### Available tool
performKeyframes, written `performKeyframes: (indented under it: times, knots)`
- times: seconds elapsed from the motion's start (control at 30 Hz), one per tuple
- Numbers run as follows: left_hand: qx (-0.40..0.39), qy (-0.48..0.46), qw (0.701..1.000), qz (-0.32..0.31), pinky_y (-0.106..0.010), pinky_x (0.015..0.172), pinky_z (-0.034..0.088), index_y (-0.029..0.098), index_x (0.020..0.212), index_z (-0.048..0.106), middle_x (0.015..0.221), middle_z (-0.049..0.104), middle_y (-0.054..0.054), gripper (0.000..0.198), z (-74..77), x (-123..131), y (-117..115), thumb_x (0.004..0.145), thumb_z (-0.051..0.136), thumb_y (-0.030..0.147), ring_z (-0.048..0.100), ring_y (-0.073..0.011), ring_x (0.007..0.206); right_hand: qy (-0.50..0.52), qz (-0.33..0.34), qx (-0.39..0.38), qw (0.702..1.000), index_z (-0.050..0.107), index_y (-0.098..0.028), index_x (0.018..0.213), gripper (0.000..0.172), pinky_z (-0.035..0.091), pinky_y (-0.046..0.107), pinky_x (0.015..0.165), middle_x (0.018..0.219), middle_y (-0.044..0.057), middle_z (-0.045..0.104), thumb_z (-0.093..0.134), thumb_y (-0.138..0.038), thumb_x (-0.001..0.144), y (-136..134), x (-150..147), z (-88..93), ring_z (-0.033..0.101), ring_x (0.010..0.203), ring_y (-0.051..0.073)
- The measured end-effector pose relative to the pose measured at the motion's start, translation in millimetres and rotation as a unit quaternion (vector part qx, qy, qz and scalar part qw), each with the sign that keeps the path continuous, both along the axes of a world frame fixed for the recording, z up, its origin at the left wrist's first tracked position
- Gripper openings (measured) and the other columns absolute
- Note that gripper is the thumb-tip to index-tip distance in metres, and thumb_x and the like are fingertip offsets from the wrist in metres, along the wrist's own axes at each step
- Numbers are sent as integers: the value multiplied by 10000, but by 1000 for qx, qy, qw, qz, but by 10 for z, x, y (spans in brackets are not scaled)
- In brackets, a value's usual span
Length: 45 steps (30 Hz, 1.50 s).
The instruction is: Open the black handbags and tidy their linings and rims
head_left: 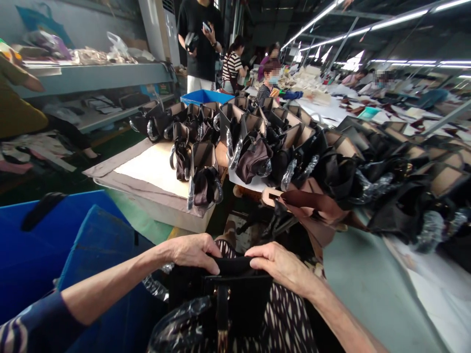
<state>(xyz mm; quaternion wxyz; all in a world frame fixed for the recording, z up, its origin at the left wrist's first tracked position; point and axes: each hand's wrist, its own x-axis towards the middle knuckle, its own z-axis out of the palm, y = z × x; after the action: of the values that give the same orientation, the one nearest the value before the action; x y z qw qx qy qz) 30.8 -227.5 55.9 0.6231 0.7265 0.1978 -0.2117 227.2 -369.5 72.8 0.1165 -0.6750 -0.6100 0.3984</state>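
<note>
A black handbag [245, 299] rests on my lap over patterned clothing, its strap tab with gold-coloured fittings facing me. My left hand [195, 252] grips the bag's top edge, thumb on the near side. On the same edge, a little to the right, my right hand [275, 262] pinches the black fabric. Both sets of fingertips are partly hidden behind the edge. A handle wrapped in clear plastic [180, 318] hangs at the bag's lower left.
Many black handbags [253, 157] with wrapped handles crowd the tables ahead and right. A brown bag piece [312, 206] lies at their near edge. Blue bins [106, 245] stand at my left, beside a cloth-covered table [147, 166]. A person [202, 44] stands behind holding a phone; others sit farther back.
</note>
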Motion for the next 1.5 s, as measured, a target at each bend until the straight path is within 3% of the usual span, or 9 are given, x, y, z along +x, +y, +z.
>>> performKeyframes:
  times: [0.23, 0.43, 0.53, 0.67, 0.73, 0.97, 1.17, 1.3, 1.5]
  knots:
    - [49, -42, 998, -22, -140, 387, 267, 105, 708, 654, 531, 441, 35, 194, 12, 12, -84, 682, 546, 264, 390, -71, 475, -132, 22, 29, 991, 659, -243, 797, 184, 324, 238, 678, 794, -5, 641, 476, -261, 782, 59, -74, -43, 527, 793, 150]
    - [109, -104, 988, -28, -134, 426, 259, 113, 710, 663, 541, 398, 46, 165, 3, 22, -158, 694, 529, 210, 353, -64, 516, -317, 78, 19, 945, 642, -148, 766, 215, 327, 279, 644, 832, 91, 623, 440, -79, 740, 143, -321, 116, 537, 790, 191]
    - [99, -83, 991, -27, -143, 408, 248, 115, 711, 660, 534, 399, 47, 168, -11, 6, -152, 690, 534, 223, 336, -62, 490, -267, 62, -25, 961, 660, -183, 797, 223, 348, 275, 642, 821, 76, 637, 461, -115, 723, 147, -348, 147, 557, 772, 194]
    - [81, -66, 994, -26, -151, 398, 246, 111, 709, 658, 530, 415, 47, 172, -1, 9, -145, 679, 555, 245, 326, -62, 472, -181, -22, -20, 983, 655, -260, 936, 351, 347, 271, 793, 954, 38, 629, 423, -113, 718, 140, -282, 97, 522, 932, 184]
    - [83, -77, 993, -29, -151, 401, 244, 113, 714, 663, 531, 420, 46, 170, 8, 23, -150, 680, 546, 232, 332, -61, 477, -162, -35, -26, 986, 669, -252, 892, 342, 345, 261, 795, 930, 33, 629, 428, -119, 687, 137, -237, 53, 518, 918, 175]
    - [94, -71, 992, -40, -144, 386, 237, 117, 680, 654, 510, 421, 50, 155, 28, 60, -154, 660, 522, 196, 356, -57, 461, -88, -26, -20, 996, 668, -279, 792, 293, 341, 227, 748, 848, -15, 606, 461, -156, 625, 83, -94, -75, 503, 877, 138]
    - [45, -24, 999, -9, -142, 400, 306, 119, 737, 673, 538, 485, 35, 212, -14, 46, -110, 644, 573, 281, 414, -77, 476, -63, -5, -49, 997, 666, -304, 836, 240, 347, 227, 736, 857, -17, 580, 574, -254, 619, 79, -74, 42, 493, 905, 154]
    - [15, -4, 1000, -1, -151, 409, 338, 128, 765, 682, 565, 529, 24, 240, -75, 19, -78, 639, 592, 312, 445, -89, 481, -64, 17, -19, 998, 671, -292, 838, 192, 340, 234, 741, 821, -12, 605, 556, -301, 684, 82, -100, 97, 497, 880, 158]
    - [-45, 10, 999, 1, -173, 463, 394, 136, 821, 689, 600, 563, 16, 297, -172, 16, 7, 611, 659, 344, 485, -105, 518, -102, 35, 32, 994, 666, -232, 676, 233, 310, 227, 680, 693, -13, 630, 471, -311, 775, 120, -170, 40, 515, 745, 136]
